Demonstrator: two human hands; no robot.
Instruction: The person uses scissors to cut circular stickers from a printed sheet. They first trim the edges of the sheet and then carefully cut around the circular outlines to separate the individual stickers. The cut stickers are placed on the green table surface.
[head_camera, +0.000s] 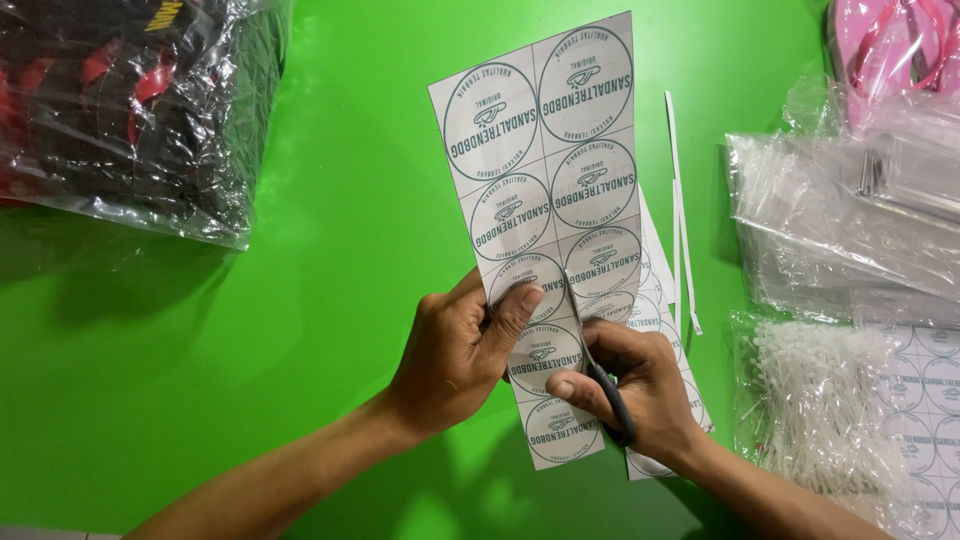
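The black-handled scissors (606, 395) lie mostly hidden inside the right hand (640, 385). The clear plastic bag of pink sandals (890, 45) is cut off by the picture's edge.

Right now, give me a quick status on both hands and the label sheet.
Left hand pinching label sheet. Right hand working scissors, blades in the sheet's centre line. Cut paper strips lie right, clear of the cut.

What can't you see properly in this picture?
Head view only:
- Scissors: blades hidden behind the label sheet, handles mostly covered by the right hand.
- Lower sheets: mostly covered by the top sheet.
- Dark bagged items: blurred by shiny plastic, cut off by the edge.
- Left hand: fingers behind the sheet.
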